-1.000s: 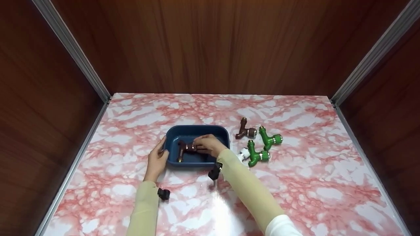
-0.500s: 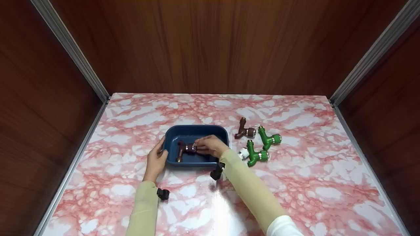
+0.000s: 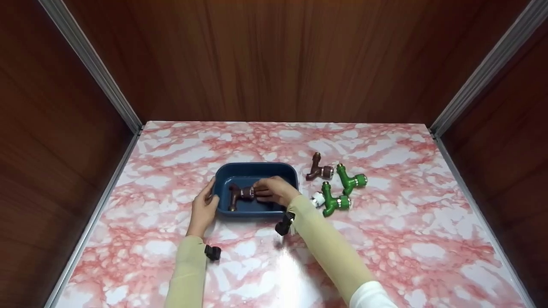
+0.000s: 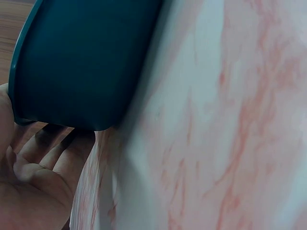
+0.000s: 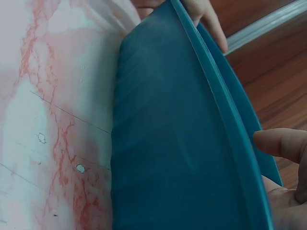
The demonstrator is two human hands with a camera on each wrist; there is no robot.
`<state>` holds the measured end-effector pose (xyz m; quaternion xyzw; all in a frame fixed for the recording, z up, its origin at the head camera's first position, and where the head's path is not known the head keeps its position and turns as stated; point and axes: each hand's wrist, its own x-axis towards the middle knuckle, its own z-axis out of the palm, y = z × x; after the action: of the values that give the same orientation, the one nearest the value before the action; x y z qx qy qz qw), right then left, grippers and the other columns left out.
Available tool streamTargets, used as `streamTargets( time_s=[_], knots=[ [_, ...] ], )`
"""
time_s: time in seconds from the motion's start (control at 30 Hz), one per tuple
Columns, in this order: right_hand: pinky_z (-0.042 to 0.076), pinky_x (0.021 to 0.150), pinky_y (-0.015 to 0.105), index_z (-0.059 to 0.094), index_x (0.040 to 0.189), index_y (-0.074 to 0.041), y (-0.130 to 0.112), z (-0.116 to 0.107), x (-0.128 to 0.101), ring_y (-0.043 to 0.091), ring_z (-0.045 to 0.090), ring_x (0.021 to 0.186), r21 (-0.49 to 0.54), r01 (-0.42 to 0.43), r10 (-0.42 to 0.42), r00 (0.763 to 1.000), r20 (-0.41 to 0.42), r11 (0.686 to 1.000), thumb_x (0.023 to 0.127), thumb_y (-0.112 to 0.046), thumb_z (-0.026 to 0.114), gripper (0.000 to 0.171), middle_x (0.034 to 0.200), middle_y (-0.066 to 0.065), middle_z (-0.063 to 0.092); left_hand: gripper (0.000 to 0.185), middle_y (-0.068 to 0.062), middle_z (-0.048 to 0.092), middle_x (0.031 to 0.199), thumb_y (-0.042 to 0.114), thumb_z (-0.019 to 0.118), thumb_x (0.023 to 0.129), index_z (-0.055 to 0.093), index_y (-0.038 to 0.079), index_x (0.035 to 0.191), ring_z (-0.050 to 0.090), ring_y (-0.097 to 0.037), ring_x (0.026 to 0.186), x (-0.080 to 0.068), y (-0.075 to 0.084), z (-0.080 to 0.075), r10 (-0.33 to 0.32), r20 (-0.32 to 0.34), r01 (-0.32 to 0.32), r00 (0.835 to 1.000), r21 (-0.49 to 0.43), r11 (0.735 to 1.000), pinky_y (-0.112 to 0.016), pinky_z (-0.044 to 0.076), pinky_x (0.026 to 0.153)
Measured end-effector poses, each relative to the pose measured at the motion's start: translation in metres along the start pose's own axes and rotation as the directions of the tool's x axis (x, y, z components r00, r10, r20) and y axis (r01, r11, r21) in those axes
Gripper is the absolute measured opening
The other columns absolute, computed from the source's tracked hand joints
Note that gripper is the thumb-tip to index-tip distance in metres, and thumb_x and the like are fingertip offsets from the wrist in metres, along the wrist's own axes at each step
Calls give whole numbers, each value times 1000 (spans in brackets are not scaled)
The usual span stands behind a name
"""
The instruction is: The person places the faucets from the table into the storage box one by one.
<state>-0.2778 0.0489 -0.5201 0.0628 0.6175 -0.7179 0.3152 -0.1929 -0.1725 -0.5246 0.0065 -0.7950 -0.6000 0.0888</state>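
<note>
Wood walls: they stand along the back, left and right edges.
Worktop: pink and white swirls.
Blue tub: sits well in from the back edge, a bit closer to the left edge than the right.
Left hand: holds the tub's left end, fingers bent around the outside, thumb by the near left corner.
Right hand: reaches into the tub, thumb and fingers a little apart, pinching a knob.
Brown tap: lies inside the tub, toward its left end, its knob in the right hand's fingertips.
Green taps: two, lying right of the tub, toward the right edge.
Other brown tap: just right of the tub's far right corner.
White tap: beside the nearer green one, partly hidden by the right arm.
</note>
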Motion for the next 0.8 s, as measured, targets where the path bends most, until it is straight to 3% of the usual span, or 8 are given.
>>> streamTargets(
  time_s=[0.27,0.47,0.8],
  knots=[
    [43,100,46,56,125,10,-4,-7,-7,36,55,116,-31,8,-7,1000,15,999,95,-10,52,37,123,23,59,55,-8,37,149,-1,48,94,44,17,146,38,-26,133,11,-36,3,-2,-15,2,1000,2,1000,-38,36,106],
    [42,100,45,50,131,9,-8,-13,-10,37,51,119,-19,33,-33,999,30,999,97,-10,52,40,130,26,53,56,-3,36,150,1,48,94,43,22,146,36,-20,134,12,-38,4,-10,-8,10,1000,-1,1000,-35,36,106],
    [39,103,46,47,135,7,-21,-22,-21,39,43,127,47,95,-99,991,92,994,99,-10,49,40,139,28,44,55,-5,38,148,-2,48,93,46,19,144,38,-24,134,12,-39,4,14,-10,-14,1000,-27,1000,-38,36,106]
  ],
)
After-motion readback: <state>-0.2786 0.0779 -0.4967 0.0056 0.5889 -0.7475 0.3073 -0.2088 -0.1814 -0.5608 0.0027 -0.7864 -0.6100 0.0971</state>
